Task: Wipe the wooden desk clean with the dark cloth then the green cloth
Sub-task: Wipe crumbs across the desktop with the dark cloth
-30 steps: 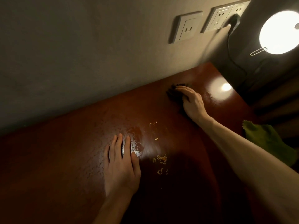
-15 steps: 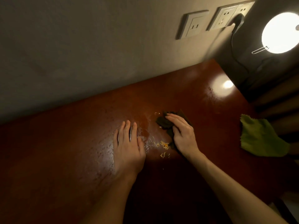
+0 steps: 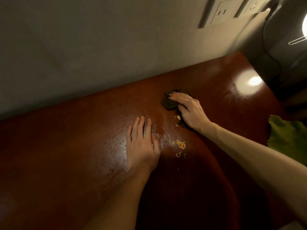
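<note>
The reddish wooden desk (image 3: 66, 160) runs along a grey wall, its middle wet and glossy. My right hand (image 3: 189, 110) presses the crumpled dark cloth (image 3: 168, 102) flat against the desk, fingers stretched over it. My left hand (image 3: 141, 143) rests palm down on the wet patch, fingers straight. Small yellow noodle crumbs (image 3: 180, 145) lie between my two forearms, a few more just beside the dark cloth. The green cloth (image 3: 289, 138) lies loose at the desk's right edge, apart from both hands.
Wall sockets (image 3: 221, 12) sit high on the wall, with a black cable (image 3: 267, 39) hanging from one. A bright lamp (image 3: 304, 25) shines at the far right; its reflection (image 3: 254, 81) glows on the desk's right corner. A dark shadow covers the desk's near side.
My right hand slid the dark cloth from the far corner down to the crumbs, then back up and right a little. The left hand stayed flat in place.
</note>
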### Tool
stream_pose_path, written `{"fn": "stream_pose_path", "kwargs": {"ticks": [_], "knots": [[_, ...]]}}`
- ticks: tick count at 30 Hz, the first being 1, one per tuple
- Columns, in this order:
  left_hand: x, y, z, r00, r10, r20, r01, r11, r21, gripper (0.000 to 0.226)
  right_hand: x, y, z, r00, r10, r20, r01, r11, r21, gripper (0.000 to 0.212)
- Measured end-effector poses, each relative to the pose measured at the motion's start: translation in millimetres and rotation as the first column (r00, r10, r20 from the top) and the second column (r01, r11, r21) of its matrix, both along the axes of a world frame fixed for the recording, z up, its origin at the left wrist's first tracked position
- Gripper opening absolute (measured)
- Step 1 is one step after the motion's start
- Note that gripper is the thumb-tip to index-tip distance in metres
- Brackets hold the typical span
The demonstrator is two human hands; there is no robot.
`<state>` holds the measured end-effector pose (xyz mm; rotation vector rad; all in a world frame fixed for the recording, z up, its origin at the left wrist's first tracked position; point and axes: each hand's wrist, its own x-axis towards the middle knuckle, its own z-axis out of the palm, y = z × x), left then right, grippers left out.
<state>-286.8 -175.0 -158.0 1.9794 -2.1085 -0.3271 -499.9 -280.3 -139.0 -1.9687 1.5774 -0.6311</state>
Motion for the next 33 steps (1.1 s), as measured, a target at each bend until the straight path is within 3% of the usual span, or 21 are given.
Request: {"fn": "stream_pose_path", "kwargs": {"ticks": [7,14,17,20,23,27,33], "knots": [[1.1,-0.3,2.1,1.0,-0.009,0.001,0.009,1.0,0.0,0.059,-9.3,29.3,1.7,0.956,0.288,-0.044,-0.286,0.957,0.053,0.052],[1.7,0.2,6.6,1.0,-0.008,-0.025,0.009,1.0,0.024,0.058,-24.7,65.1,11.5,0.929,0.369,-0.025,-0.359,0.915,0.182,0.05],[2.1,0.5,6.3,1.0,0.001,-0.031,0.0,1.0,0.025,0.057,-28.1,78.1,13.6,0.955,0.295,0.038,-0.296,0.929,0.223,0.05],[2.3,0.2,6.0,0.999,0.006,-0.04,-0.005,1.0,0.013,0.056,-27.4,90.6,16.3,0.972,0.097,0.216,-0.163,0.935,0.315,0.05],[1.6,-0.4,6.3,0.999,0.006,-0.035,-0.005,1.0,0.004,0.056,-27.4,102.5,22.5,0.924,-0.128,0.36,-0.058,0.884,0.464,0.054],[2.4,0.3,7.0,0.999,0.003,-0.034,-0.002,1.0,0.015,0.057,-17.2,120.3,23.3,0.841,-0.306,0.446,0.002,0.826,0.563,0.051],[1.8,0.9,8.3,1.0,-0.006,-0.02,0.007,1.0,0.02,0.057,5.7,130.7,24.2,0.771,-0.375,0.514,0.026,0.826,0.563,0.043]]}}
